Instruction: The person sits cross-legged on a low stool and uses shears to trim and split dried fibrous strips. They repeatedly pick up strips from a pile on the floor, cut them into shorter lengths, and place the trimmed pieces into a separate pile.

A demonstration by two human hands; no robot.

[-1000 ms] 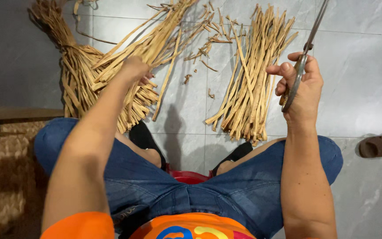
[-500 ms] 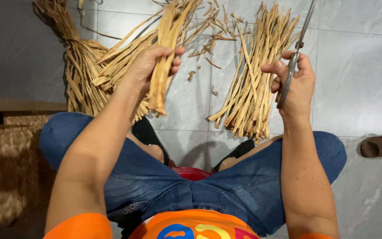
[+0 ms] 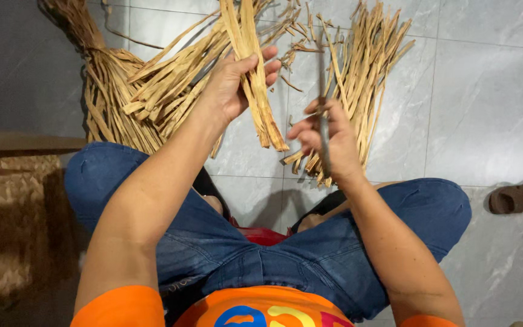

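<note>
Several dry, flat straw strips [image 3: 255, 72] sat pinched in my left hand [image 3: 231, 85], fingers wrapped around their middle, just left of the scissors [image 3: 323, 121] that my right hand [image 3: 328, 142] gripped. I judged them light, stiff, brittle; best held mid-length, near the cut.

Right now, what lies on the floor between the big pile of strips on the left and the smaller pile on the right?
In the head view, between the big pile and the smaller pile lies grey tile floor with a few loose scraps.
</note>
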